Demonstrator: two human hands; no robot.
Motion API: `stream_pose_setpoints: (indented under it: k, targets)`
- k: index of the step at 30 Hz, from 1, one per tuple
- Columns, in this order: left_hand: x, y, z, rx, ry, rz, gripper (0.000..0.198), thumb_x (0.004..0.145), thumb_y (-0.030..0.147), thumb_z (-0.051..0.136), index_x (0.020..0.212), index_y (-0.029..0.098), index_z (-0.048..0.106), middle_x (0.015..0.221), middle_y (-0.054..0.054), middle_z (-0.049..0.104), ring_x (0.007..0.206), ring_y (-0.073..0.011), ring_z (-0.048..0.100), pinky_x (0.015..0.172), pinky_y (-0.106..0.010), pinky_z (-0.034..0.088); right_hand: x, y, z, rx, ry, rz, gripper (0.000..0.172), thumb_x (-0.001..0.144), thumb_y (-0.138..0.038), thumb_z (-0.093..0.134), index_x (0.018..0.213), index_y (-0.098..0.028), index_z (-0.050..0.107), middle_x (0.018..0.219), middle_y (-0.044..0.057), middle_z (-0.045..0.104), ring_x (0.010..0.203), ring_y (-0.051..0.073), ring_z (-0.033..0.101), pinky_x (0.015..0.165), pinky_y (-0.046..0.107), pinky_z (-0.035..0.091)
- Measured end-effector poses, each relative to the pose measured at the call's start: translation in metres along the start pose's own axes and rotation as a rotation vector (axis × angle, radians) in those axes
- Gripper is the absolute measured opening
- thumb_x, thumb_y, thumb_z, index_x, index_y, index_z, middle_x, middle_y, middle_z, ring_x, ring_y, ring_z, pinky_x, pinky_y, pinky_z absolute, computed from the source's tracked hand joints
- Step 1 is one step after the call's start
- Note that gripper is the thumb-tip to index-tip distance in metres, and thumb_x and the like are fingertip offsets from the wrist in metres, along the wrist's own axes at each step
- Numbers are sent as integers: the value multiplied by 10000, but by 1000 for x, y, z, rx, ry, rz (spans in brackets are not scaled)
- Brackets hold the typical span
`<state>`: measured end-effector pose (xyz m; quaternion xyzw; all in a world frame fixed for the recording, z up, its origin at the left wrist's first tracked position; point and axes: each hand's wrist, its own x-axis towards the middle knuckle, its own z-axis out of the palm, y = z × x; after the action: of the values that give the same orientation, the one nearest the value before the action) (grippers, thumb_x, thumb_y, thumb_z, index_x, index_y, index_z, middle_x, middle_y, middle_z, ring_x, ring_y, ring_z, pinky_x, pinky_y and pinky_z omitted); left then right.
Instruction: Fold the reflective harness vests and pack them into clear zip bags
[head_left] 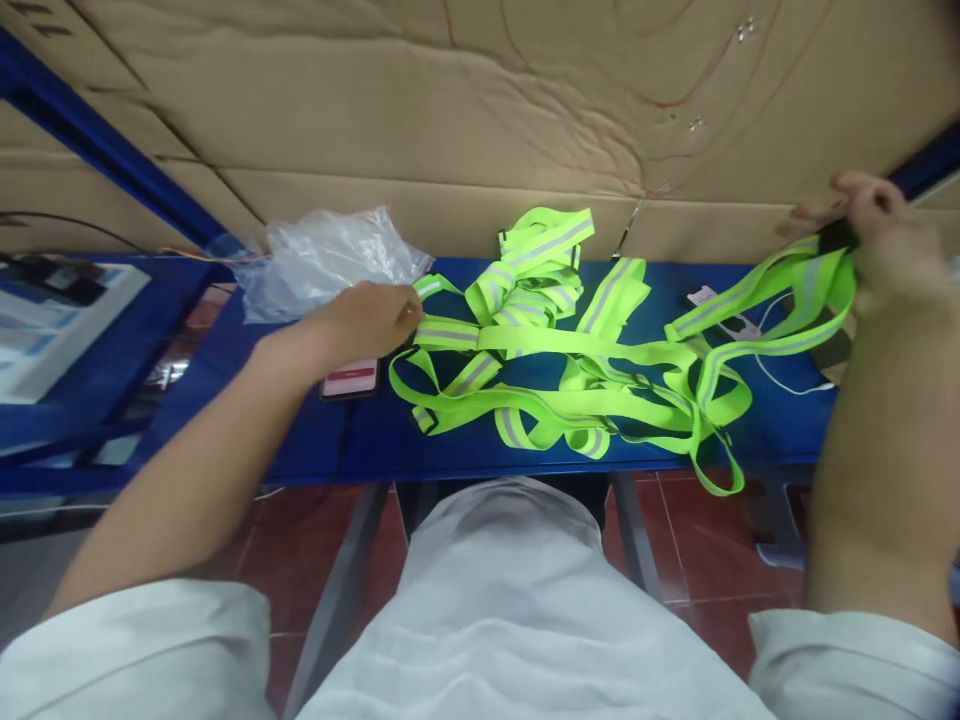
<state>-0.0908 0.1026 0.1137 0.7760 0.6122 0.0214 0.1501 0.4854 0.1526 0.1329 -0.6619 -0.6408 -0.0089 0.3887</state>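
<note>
Neon-yellow reflective straps with grey stripes, joined by black buckles like a safety harness, sprawl in loops over a blue table. My left hand pinches a strap end at the left side of the bundle. At the far right, my right hand is raised and closed around a black part of the harness, with several strap lengths hanging from it back to the table. Motion blurs this hand somewhat. A folded clump of similar straps lies behind the stretched ones.
A crumpled clear plastic bag lies behind my left hand. Partly under that hand is a phone. A white cable runs at the right. Cardboard rises behind the blue table, and a blue frame bar slants at left.
</note>
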Motion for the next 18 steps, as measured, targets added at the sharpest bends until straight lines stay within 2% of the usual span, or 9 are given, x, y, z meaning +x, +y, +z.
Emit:
stream_pose_setpoints:
  k: [2, 4, 6, 8, 11, 13, 15, 18]
  targets:
    - [-6, -4, 14, -6, -49, -16, 398, 1010, 395, 599, 1266, 106, 694, 1032, -107, 779, 975, -289, 684, 915, -358, 471, -12, 1, 16, 71, -103, 110, 475, 1206, -349, 367, 1641, -185, 466, 1310, 243, 747, 856, 125, 756, 689, 308, 535]
    - [-8, -8, 30, -33, -79, -6, 579, 1031, 494, 596, 1450, 94, 581, 1117, -108, 775, 1020, -272, 693, 930, -344, 488, -25, -4, 28, 89, -148, 203, 458, 1180, -323, 500, 1623, -208, 512, 1278, 200, 762, 736, 104, 665, 663, 302, 477]
    - [-7, -13, 43, -61, -54, 10, 743, 1018, 596, 609, 1552, 93, 486, 1255, -132, 743, 1075, -275, 689, 953, -343, 501, -36, -10, 38, 84, -127, 269, 457, 1139, -289, 600, 1585, -194, 563, 1254, 179, 762, 706, 97, 604, 670, 299, 452]
    - [-6, -20, 51, -68, -7, 16, 809, 976, 623, 663, 1576, 115, 468, 1405, -160, 680, 1129, -299, 680, 994, -363, 510, -44, -11, 50, 99, -81, 330, 544, 1071, -238, 709, 1577, -129, 542, 1289, 206, 739, 741, 97, 609, 684, 291, 464]
    - [-7, -28, 50, -70, 7, -21, 624, 1030, 483, 590, 1529, 119, 500, 1437, -164, 672, 1175, -282, 684, 1048, -355, 522, -53, -2, 70, 138, -64, 410, 712, 925, -106, 839, 1557, -70, 512, 1335, 237, 715, 785, 100, 645, 703, 269, 503]
    - [-9, -31, 47, -48, 8, -61, 495, 1075, 350, 476, 1496, 93, 518, 1415, -161, 693, 1222, -259, 676, 1101, -343, 506, -59, 6, 85, 173, -79, 434, 562, 946, -63, 782, 1477, -75, 598, 1267, 206, 748, 777, 105, 674, 720, 261, 525]
    - [-9, -31, 46, 12, 20, -108, 459, 1056, 233, 453, 1461, 39, 546, 1451, -208, 669, 1297, -289, 645, 1173, -379, 461, -64, 13, 96, 205, -73, 417, 356, 1033, -52, 636, 1386, -70, 679, 1200, 185, 773, 800, 111, 715, 771, 256, 550]
    - [-4, -27, 52, 89, 15, -161, 470, 1002, 183, 543, 1422, -26, 573, 1458, -290, 642, 1352, -375, 615, 1203, -452, 427, -66, 20, 102, 192, 40, 340, 365, 1116, -81, 468, 1398, -77, 699, 1302, 202, 747, 1052, 122, 754, 948, 259, 548]
